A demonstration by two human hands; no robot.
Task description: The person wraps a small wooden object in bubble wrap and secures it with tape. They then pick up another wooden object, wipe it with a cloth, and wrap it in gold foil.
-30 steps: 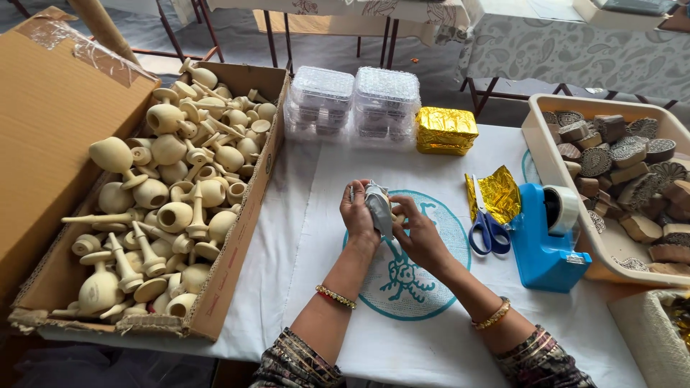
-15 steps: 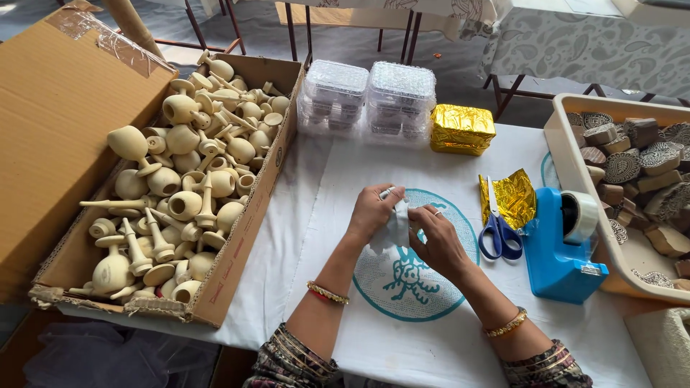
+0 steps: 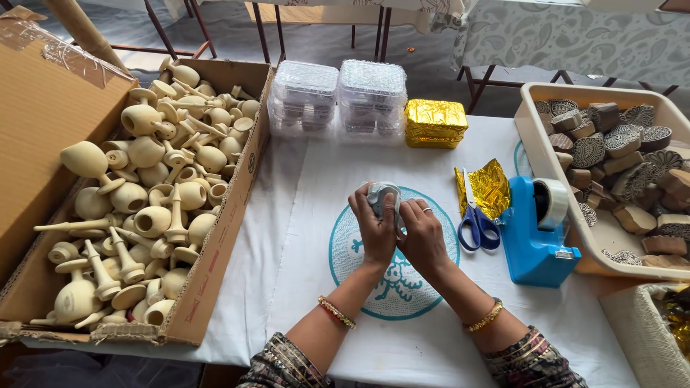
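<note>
Both hands meet over the middle of the white-clothed tabletop point(image 3: 302, 215), above a round teal-printed cloth motif point(image 3: 359, 287). The left hand point(image 3: 375, 228) and the right hand point(image 3: 424, 237) together hold a small, pale grey-white wrapped object point(image 3: 381, 197); the fingers of both are curled around it from either side, so each grip is clenched on that object, which sits between the fingertips just above the motif's far edge. Each wrist wears a gold bangle. Along the left edge of the tabletop lies an open brown cardboard box point(image 3: 223, 237) heaped with unpainted pale wooden goblet-shaped turnings point(image 3: 144, 194). Toward the far edge stand two stacks of clear plastic lidded containers point(image 3: 338, 97), and just beside them to the right a gold foil-wrapped block point(image 3: 435, 122). Near the right hand lie blue-handled scissors point(image 3: 476, 219), resting on a crumpled sheet of gold foil point(image 3: 492, 187), and beside these stands a blue tape dispenser point(image 3: 535, 233) carrying a roll of clear tape. At the right edge a cream plastic tray point(image 3: 535, 126) holds carved dark wooden printing blocks point(image 3: 618, 144).
</note>
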